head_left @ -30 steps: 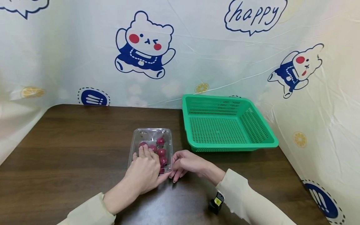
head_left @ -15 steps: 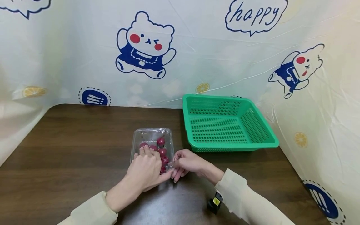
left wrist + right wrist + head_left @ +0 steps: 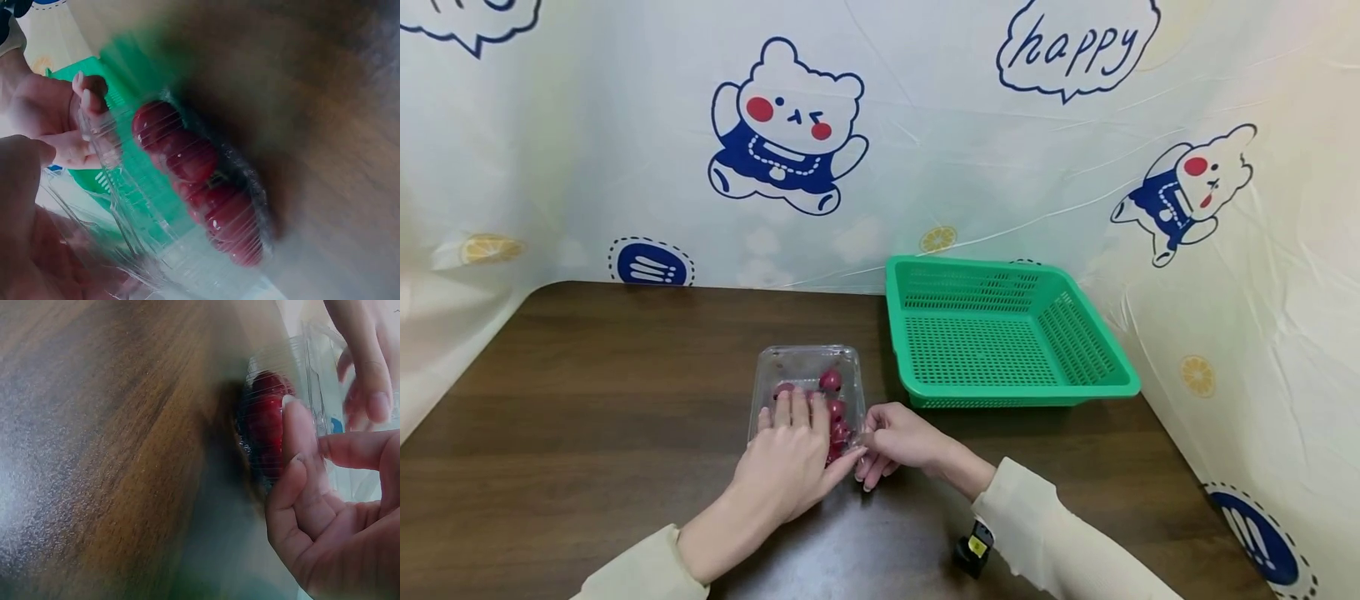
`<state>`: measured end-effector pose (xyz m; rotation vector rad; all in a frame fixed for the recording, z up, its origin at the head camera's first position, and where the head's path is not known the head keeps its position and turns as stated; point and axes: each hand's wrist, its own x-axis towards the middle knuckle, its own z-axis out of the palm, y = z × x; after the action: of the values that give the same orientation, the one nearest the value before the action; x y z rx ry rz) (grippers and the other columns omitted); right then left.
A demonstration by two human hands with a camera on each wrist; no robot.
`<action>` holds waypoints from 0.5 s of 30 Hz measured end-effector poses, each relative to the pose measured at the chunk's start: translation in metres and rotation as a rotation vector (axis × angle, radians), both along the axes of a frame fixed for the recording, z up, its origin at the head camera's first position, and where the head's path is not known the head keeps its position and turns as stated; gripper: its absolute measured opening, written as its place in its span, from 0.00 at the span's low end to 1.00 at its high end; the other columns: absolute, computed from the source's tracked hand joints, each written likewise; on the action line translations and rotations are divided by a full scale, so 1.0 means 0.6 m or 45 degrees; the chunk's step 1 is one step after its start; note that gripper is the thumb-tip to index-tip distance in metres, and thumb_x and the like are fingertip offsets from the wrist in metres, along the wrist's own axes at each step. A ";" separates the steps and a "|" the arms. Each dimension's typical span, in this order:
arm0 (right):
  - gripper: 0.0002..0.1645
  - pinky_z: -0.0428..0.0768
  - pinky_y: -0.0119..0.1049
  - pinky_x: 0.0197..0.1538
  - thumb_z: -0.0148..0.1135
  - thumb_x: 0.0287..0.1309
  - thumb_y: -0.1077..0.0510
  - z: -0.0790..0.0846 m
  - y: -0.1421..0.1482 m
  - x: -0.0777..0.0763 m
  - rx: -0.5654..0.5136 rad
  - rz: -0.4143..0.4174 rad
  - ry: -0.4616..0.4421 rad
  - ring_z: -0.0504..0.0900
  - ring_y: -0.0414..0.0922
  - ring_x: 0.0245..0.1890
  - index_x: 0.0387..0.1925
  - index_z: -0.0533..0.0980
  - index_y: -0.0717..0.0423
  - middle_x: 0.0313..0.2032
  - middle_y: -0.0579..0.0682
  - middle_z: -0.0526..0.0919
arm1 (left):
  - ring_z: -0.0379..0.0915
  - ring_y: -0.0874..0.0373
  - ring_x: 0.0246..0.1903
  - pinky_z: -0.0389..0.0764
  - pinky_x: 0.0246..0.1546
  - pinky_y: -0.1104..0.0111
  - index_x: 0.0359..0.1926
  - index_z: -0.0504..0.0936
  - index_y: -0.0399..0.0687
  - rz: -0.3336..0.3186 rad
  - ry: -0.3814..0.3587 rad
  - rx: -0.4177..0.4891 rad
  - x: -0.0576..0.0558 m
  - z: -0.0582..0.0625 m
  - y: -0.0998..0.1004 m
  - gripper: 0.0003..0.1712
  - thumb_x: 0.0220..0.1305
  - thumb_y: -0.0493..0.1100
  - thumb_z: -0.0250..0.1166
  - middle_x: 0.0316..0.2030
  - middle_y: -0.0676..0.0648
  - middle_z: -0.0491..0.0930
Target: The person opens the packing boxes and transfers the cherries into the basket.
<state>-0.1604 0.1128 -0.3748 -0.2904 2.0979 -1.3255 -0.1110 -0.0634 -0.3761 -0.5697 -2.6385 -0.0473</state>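
A clear plastic clamshell box [image 3: 796, 365] lies on the wooden table with several shiny dark-red round fruits [image 3: 192, 156] inside. My left hand [image 3: 786, 467] lies over the box top with straight fingers, its thumb stretched towards the right hand, hiding part of the fruit. At the near right corner my right hand [image 3: 898, 437] pinches the box's edge. In the right wrist view its thumb and index finger [image 3: 300, 434] meet at the clear rim, the other fingers curled below along the side wall.
A green perforated basket [image 3: 1022, 392] stands at the back right with nothing in it, close beside the box. The dark wooden table [image 3: 587, 400] ends at a printed white cloth [image 3: 925, 125]. A black device [image 3: 973, 550] hangs at the right wrist.
The box and the right hand have shifted slightly to the right. The left hand's fingers have slid a little right across the top of the box.
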 end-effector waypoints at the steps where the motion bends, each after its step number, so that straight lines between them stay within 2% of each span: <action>1: 0.06 0.78 0.32 0.21 0.49 0.60 0.65 -0.001 0.000 0.000 0.000 -0.004 0.003 0.85 0.43 0.17 0.29 0.70 0.61 0.27 0.70 0.87 | 0.80 0.34 0.45 0.83 0.38 0.44 0.52 0.78 0.29 -0.035 0.004 0.021 0.001 -0.001 0.001 0.44 0.56 0.68 0.59 0.46 0.26 0.82; 4: 0.05 0.81 0.34 0.22 0.49 0.59 0.66 -0.002 -0.001 0.000 0.000 -0.023 0.002 0.83 0.42 0.16 0.29 0.70 0.61 0.24 0.66 0.87 | 0.80 0.35 0.44 0.84 0.37 0.45 0.57 0.75 0.36 -0.148 0.032 0.048 0.002 -0.002 0.006 0.35 0.59 0.60 0.61 0.46 0.28 0.82; 6: 0.05 0.84 0.37 0.24 0.49 0.59 0.66 -0.003 -0.002 0.000 0.003 -0.029 0.001 0.83 0.41 0.15 0.29 0.71 0.61 0.22 0.62 0.87 | 0.81 0.35 0.42 0.85 0.36 0.46 0.56 0.75 0.36 -0.200 0.063 0.043 0.002 -0.003 0.009 0.32 0.60 0.55 0.62 0.45 0.27 0.83; 11: 0.06 0.84 0.38 0.24 0.48 0.58 0.66 -0.003 -0.007 0.000 0.010 -0.037 0.006 0.83 0.41 0.15 0.29 0.71 0.62 0.20 0.56 0.86 | 0.82 0.34 0.41 0.85 0.36 0.46 0.54 0.76 0.29 -0.219 0.114 -0.010 -0.001 -0.006 0.015 0.30 0.61 0.51 0.61 0.43 0.25 0.83; 15: 0.08 0.77 0.32 0.18 0.46 0.58 0.67 -0.006 -0.009 0.001 0.013 -0.059 0.023 0.81 0.41 0.13 0.27 0.72 0.62 0.18 0.56 0.85 | 0.82 0.34 0.40 0.85 0.34 0.46 0.53 0.76 0.26 -0.228 0.162 -0.030 -0.003 -0.009 0.017 0.29 0.62 0.49 0.56 0.42 0.25 0.84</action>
<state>-0.1600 0.1071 -0.3781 -0.2511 2.1377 -1.3429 -0.1126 -0.0530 -0.3816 -0.7897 -2.4622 -0.0329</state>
